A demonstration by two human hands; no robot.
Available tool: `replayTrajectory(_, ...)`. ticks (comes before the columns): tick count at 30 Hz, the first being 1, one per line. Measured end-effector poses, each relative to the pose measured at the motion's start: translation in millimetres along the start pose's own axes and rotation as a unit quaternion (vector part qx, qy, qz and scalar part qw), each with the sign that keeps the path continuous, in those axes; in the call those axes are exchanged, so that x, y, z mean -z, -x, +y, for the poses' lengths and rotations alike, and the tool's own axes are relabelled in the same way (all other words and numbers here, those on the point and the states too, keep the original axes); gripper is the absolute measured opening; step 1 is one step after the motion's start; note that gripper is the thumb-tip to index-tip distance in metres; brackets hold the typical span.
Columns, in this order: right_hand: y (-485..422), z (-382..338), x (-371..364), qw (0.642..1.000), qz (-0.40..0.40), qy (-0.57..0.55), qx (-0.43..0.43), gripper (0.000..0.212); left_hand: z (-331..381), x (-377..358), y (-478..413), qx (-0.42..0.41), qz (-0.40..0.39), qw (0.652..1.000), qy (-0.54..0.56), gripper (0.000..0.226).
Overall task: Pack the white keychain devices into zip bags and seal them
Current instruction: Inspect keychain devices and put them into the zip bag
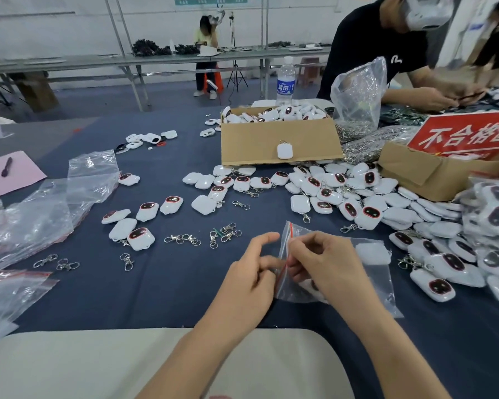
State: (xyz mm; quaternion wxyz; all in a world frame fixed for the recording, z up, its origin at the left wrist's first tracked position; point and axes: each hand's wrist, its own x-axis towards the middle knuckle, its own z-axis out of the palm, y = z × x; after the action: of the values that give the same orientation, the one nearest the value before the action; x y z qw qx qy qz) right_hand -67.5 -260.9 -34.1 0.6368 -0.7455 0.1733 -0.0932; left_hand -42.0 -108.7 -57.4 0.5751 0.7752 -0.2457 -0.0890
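On the dark blue tablecloth (156, 298), near edge: left hand (251, 272), index finger straight, thumb and middle finger pinching the red-striped mouth of a zip bag (380, 283); right hand (326, 263), fingers curled, pinching the same strip; white keychain device (372, 253) inside the bag. Beyond: water bottle (285, 82), label unreadable; red sign (461, 133), "不合格".

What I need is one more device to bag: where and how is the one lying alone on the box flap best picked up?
Pinch the device across its left and right edges, coming down from above. It lies flat, back up, alone on the flap, so both sides are free; its small ring at the far end offers a poorer hold.
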Motion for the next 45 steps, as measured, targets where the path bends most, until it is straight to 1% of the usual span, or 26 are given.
replayTrajectory(2,0.1,0.3,-0.9,1.000,-0.007,0.007,0.001,0.022,1.2,0.9,-0.6,0.008,-0.024,0.999,0.024,0.063)
replayTrajectory(3,0.0,-0.1,-1.1,1.000,-0.010,0.005,0.001,0.022,1.9,0.8,-0.7,0.009,-0.013,0.999,0.035,0.062)
replayTrajectory(5,0.5,-1.5,-0.1,1.000,-0.020,-0.006,-0.009,0.025,2.0,3.4,-0.9,-0.015,0.066,0.998,0.019,0.058)
replayTrajectory(7,1.2,-3.1,2.6,0.999,-0.034,0.002,-0.013,0.031,-2.5,15.1,-9.1,-0.050,0.171,0.983,-0.051,0.050)
replayTrajectory(9,1.9,-3.3,5.3,0.998,-0.052,0.026,-0.006,0.034,-7.2,35.0,-31.1,-0.043,0.249,0.956,-0.146,0.039)
replayTrajectory(10,2.1,-4.1,6.8,0.998,-0.058,0.028,-0.006,0.032,-10.4,46.1,-45.8,-0.021,0.263,0.943,-0.201,0.034)
replayTrajectory(11,2.0,-4.9,8.2,0.998,-0.062,0.024,-0.008,0.028,-12.9,56.7,-61.3,0.019,0.255,0.931,-0.262,0.037)
replayTrajectory(13,1.7,-7.2,11.9,0.996,-0.082,0.008,-0.017,0.026,-15.1,72.9,-87.6,0.122,0.185,0.902,-0.370,0.056)
replayTrajectory(14,1.8,-8.1,14.6,0.995,-0.096,-0.002,-0.025,0.027,-16.0,77.2,-96.3,0.156,0.147,0.887,-0.408,0.060)
replayTrajectory(15,1.8,-8.7,17.5,0.993,-0.113,-0.012,-0.036,0.028,-18.3,79.9,-102.5,0.169,0.121,0.875,-0.437,0.058)
replayTrajectory(17,2.6,-8.9,22.5,0.988,-0.145,-0.019,-0.056,0.026,-24.3,84.4,-109.2,0.154,0.112,0.865,-0.465,0.047)
replayTrajectory(19,2.1,-9.2,24.7,0.987,-0.148,-0.027,-0.051,0.022,-27.4,89.7,-109.7,0.125,0.145,0.868,-0.459,0.036)
replayTrajectory(22,0.8,-11.1,23.8,0.992,-0.112,-0.053,-0.010,0.024,-26.5,99.6,-101.4,0.097,0.194,0.873,-0.437,0.031)
replayTrajectory(26,1.7,-12.6,19.0,0.995,-0.076,-0.059,0.028,0.029,-29.8,109.5,-82.5,0.063,0.163,0.876,-0.450,0.029)
replayTrajectory(28,1.1,-11.8,16.5,0.995,-0.067,-0.064,0.034,0.029,-30.9,115.0,-78.8,0.075,0.188,0.901,-0.383,0.031)
replayTrajectory(30,-0.2,-10.8,14.7,0.995,-0.063,-0.072,0.037,0.029,-32.1,122.5,-82.0,0.116,0.232,0.932,-0.252,0.033)
replayTrajectory(31,-1.0,-9.9,14.0,0.995,-0.061,-0.074,0.037,0.029,-33.2,126.1,-83.9,0.136,0.241,0.941,-0.197,0.033)
replayTrajectory(32,-2.2,-8.8,13.0,0.995,-0.059,-0.074,0.037,0.030,-34.5,129.5,-84.4,0.150,0.241,0.943,-0.174,0.033)
replayTrajectory(33,-3.5,-7.4,12.2,0.995,-0.057,-0.071,0.036,0.030,-36.4,133.4,-84.8,0.160,0.236,0.939,-0.190,0.033)
replayTrajectory(34,-4.7,-5.6,11.4,0.996,-0.055,-0.069,0.033,0.030,-38.0,137.3,-85.1,0.167,0.232,0.926,-0.246,0.034)
replayTrajectory(36,-7.1,-2.5,10.2,0.996,-0.052,-0.070,0.023,0.031,-39.6,142.9,-86.3,0.169,0.222,0.868,-0.411,0.034)
replayTrajectory(37,-8.2,-1.3,9.8,0.996,-0.051,-0.072,0.018,0.031,-39.0,142.4,-88.3,0.159,0.217,0.838,-0.475,0.035)
replayTrajectory(38,-9.2,-0.4,10.0,0.996,-0.050,-0.073,0.014,0.031,-36.9,139.2,-91.4,0.145,0.211,0.822,-0.509,0.036)
replayTrajectory(40,-10.8,0.6,10.6,0.996,-0.051,-0.073,0.009,0.031,-31.4,127.4,-103.5,0.114,0.185,0.823,-0.525,0.036)
replayTrajectory(42,-12.9,2.1,11.8,0.996,-0.051,-0.075,0.004,0.030,-28.7,111.9,-121.9,0.107,0.149,0.839,-0.513,0.035)
replayTrajectory(45,-15.1,5.1,12.9,0.995,-0.053,-0.082,-0.002,0.030,-29.7,94.6,-150.0,0.161,0.123,0.869,-0.451,0.039)
